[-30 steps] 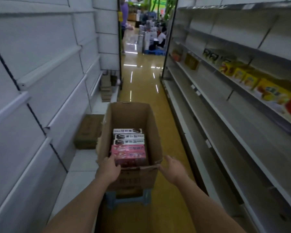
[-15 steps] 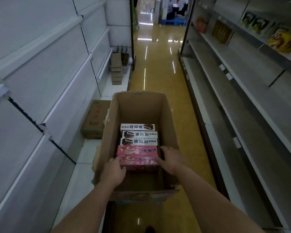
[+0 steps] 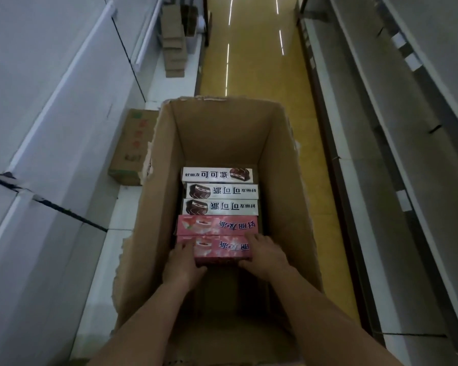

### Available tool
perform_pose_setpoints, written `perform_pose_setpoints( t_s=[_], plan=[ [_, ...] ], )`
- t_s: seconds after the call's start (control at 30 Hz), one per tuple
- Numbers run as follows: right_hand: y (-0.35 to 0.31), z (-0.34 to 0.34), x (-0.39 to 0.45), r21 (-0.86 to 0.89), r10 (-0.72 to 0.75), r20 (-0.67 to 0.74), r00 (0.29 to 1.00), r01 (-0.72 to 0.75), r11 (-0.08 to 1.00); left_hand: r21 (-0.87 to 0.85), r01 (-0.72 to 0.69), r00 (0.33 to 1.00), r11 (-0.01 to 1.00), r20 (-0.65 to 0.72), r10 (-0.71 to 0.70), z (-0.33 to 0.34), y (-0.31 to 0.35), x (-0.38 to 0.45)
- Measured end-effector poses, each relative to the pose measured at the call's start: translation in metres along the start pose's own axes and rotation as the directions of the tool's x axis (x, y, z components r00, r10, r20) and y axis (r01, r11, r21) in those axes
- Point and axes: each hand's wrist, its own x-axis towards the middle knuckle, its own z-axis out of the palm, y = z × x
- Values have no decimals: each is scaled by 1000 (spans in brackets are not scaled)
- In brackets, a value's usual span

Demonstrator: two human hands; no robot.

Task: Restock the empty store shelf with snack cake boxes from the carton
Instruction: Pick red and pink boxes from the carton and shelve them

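Both hands reach down into the carton point(image 3: 154, 207), one at each end of the nearest pink box point(image 3: 222, 249), likely because it is long and lifts level that way. The left hand point(image 3: 181, 265) curls round its left end; the right hand point(image 3: 265, 256) clasps the right end, fingers over the top. This box lies nearest the person in the carton, touching a second pink box point(image 3: 217, 225), with three white boxes point(image 3: 220, 191) packed beyond. The shelf point(image 3: 381, 143) runs right of the carton.
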Motion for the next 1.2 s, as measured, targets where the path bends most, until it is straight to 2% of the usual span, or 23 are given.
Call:
perform_pose_setpoints(
  t_s=[0.17, 0.37, 0.67, 0.9, 1.07, 1.2],
  plan=[
    [-6, 33, 37, -57, -11, -29, 1000, 9, 998, 120, -93, 994, 989, -54, 100, 21, -13, 35],
    [-12, 51, 63, -156, -62, -141, 988, 40, 987, 288, -177, 965, 941, -136, 223, 36, -26, 52],
    [-28, 64, 73, -300, -157, -181, 971, 97, 949, 522, -257, 870, 813, -242, 430, 45, -38, 62],
    [-34, 72, 68, -356, -190, -195, 962, 111, 928, 528, -284, 838, 800, -269, 475, 52, -39, 63],
    [-39, 74, 69, -406, -192, -191, 963, 101, 908, 467, -371, 835, 803, -210, 508, 52, -43, 62],
    [-36, 68, 67, -418, -232, -106, 967, 168, 893, 438, -419, 816, 795, -202, 541, 42, -42, 51]
  ],
)
